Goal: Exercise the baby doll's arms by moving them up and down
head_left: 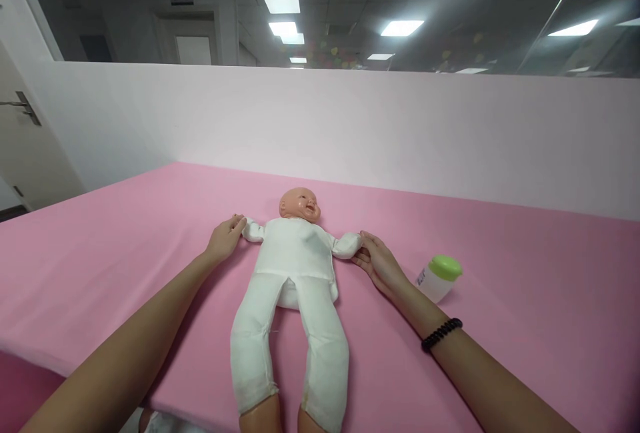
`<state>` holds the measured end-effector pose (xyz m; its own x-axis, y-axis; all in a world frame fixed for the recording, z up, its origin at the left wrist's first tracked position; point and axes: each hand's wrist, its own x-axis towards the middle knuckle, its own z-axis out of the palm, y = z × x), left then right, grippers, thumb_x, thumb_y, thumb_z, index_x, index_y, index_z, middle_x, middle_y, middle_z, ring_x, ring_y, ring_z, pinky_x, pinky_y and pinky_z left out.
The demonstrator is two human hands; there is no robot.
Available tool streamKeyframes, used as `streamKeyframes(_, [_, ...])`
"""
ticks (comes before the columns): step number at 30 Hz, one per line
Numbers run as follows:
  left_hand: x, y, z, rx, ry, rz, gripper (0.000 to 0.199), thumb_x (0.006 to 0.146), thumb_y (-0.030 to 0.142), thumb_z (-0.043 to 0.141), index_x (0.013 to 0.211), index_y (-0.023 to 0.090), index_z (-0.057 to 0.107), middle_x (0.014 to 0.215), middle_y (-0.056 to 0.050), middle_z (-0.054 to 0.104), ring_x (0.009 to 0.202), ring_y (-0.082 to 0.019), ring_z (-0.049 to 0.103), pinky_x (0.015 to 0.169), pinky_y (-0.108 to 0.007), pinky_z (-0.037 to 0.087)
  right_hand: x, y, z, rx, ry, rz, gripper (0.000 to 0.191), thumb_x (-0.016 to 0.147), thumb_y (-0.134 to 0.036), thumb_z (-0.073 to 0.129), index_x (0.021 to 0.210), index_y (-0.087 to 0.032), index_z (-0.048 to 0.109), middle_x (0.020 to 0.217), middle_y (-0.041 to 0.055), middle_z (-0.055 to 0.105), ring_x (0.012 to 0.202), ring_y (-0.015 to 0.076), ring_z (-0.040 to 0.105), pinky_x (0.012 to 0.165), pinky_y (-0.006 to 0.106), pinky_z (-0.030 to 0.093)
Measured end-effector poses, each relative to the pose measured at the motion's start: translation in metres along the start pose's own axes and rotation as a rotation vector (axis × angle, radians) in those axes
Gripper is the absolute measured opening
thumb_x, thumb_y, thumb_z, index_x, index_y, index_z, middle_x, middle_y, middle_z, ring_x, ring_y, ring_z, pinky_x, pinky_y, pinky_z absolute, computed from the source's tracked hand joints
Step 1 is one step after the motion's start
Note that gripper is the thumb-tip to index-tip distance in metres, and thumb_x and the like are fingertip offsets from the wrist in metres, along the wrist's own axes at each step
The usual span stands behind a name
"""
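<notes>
A baby doll (295, 266) in a white cloth suit lies on its back, head away from me and bare plastic feet toward me. My left hand (226, 237) grips the end of the doll's arm (253, 231) on the left of the picture. On the other side, my right hand (377, 263) has its fingers around the tip of the doll's other arm (346, 245). A small plastic bottle with a green lid (439, 277) stands just right of my right hand, apart from it. A black coil band (441, 334) circles my right wrist.
The doll lies on a pink-covered table (100, 273), whose near edge runs below my left forearm. A white partition wall (320, 133) stands along the far side, with glass above it. A door with a metal handle (23, 107) is at the far left.
</notes>
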<state>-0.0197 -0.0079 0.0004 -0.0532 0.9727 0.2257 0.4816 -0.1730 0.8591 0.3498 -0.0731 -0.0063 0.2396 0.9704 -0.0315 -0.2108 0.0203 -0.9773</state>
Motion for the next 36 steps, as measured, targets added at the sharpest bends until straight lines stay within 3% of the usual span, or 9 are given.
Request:
streamKeyframes(3, [-0.002, 0.002, -0.002, 0.026, -0.044, 0.003, 0.054, 0.093, 0.06, 0.041, 0.125, 0.023, 0.064, 0.152, -0.008, 0.047, 0.145, -0.029, 0.036, 0.119, -0.044, 0.026, 0.003, -0.001, -0.003, 0.052, -0.015, 0.064, 0.034, 0.083, -0.048, 0.07, 0.103, -0.025, 0.055, 0.1, 0.0064, 0.068, 0.094, 0.0235, 0.068, 0.09, 0.041, 0.058])
streamKeyframes(6, [-0.002, 0.003, -0.001, 0.04, -0.049, -0.039, 0.058, 0.092, 0.06, 0.042, 0.137, 0.024, 0.052, 0.156, -0.009, 0.041, 0.146, -0.029, 0.034, 0.119, -0.045, 0.025, 0.001, -0.003, -0.001, 0.096, -0.008, 0.051, 0.04, 0.081, -0.048, 0.072, 0.11, -0.028, 0.054, 0.114, 0.0054, 0.067, 0.1, 0.0223, 0.066, 0.088, 0.037, 0.058])
streamKeyframes(10, [-0.001, 0.005, 0.003, -0.148, -0.025, -0.121, 0.07, 0.089, 0.062, 0.05, 0.147, 0.027, 0.031, 0.141, -0.014, 0.055, 0.129, -0.028, 0.054, 0.11, -0.046, 0.038, -0.003, -0.007, 0.001, 0.078, 0.013, -0.103, 0.067, 0.076, -0.051, 0.076, 0.129, -0.041, 0.037, 0.142, -0.0002, 0.055, 0.101, 0.0205, 0.066, 0.08, 0.035, 0.059])
streamKeyframes(14, [0.0, 0.01, 0.005, -0.387, 0.065, -0.175, 0.096, 0.08, 0.058, 0.069, 0.151, 0.024, 0.013, 0.137, -0.018, 0.054, 0.113, -0.026, 0.063, 0.095, -0.041, 0.05, -0.006, -0.01, 0.001, 0.047, -0.007, -0.188, 0.087, 0.071, -0.047, 0.082, 0.137, -0.042, 0.025, 0.136, 0.0038, 0.06, 0.113, 0.024, 0.063, 0.087, 0.04, 0.056])
streamKeyframes(17, [0.0, 0.014, 0.002, -0.43, 0.071, -0.137, 0.078, 0.077, 0.056, 0.072, 0.139, 0.021, 0.039, 0.127, -0.015, 0.059, 0.11, -0.026, 0.063, 0.087, -0.037, 0.053, -0.01, -0.015, -0.001, 0.015, -0.184, -0.207, 0.068, 0.07, -0.04, 0.084, 0.126, -0.035, 0.047, 0.133, 0.0052, 0.063, 0.125, 0.026, 0.057, 0.096, 0.043, 0.051])
streamKeyframes(20, [0.001, 0.013, -0.005, -0.386, -0.044, 0.01, 0.054, 0.073, 0.046, 0.075, 0.117, 0.019, 0.06, 0.112, -0.01, 0.066, 0.104, -0.025, 0.063, 0.087, -0.036, 0.051, -0.014, -0.019, -0.004, -0.039, -0.351, -0.221, 0.048, 0.066, -0.029, 0.088, 0.107, -0.029, 0.062, 0.135, 0.0044, 0.061, 0.13, 0.0261, 0.053, 0.104, 0.041, 0.046])
streamKeyframes(28, [0.0, 0.005, -0.019, -0.062, -0.467, 0.323, 0.024, 0.061, 0.019, 0.068, 0.082, 0.024, 0.079, 0.118, -0.008, 0.06, 0.109, -0.025, 0.059, 0.09, -0.036, 0.052, -0.02, -0.022, -0.012, -0.474, -0.658, -0.202, 0.028, 0.068, -0.019, 0.077, 0.094, -0.021, 0.069, 0.122, 0.0086, 0.065, 0.116, 0.0281, 0.061, 0.099, 0.043, 0.049])
streamKeyframes(32, [-0.003, 0.008, -0.018, 0.074, -0.497, 0.422, 0.034, 0.063, 0.014, 0.059, 0.084, 0.028, 0.081, 0.112, -0.007, 0.06, 0.112, -0.024, 0.055, 0.104, -0.039, 0.045, -0.023, -0.024, -0.011, -0.553, -0.717, -0.237, 0.024, 0.069, -0.015, 0.073, 0.092, -0.021, 0.071, 0.122, 0.0073, 0.064, 0.118, 0.0273, 0.06, 0.106, 0.044, 0.044])
streamKeyframes(36, [-0.004, 0.007, -0.017, -0.01, -0.51, 0.36, 0.028, 0.064, 0.016, 0.065, 0.085, 0.026, 0.08, 0.116, -0.008, 0.058, 0.11, -0.024, 0.057, 0.097, -0.037, 0.05, -0.024, -0.024, -0.013, -0.524, -0.7, -0.201, 0.022, 0.07, -0.02, 0.078, 0.092, -0.021, 0.073, 0.124, 0.0078, 0.064, 0.119, 0.0286, 0.06, 0.105, 0.044, 0.046])
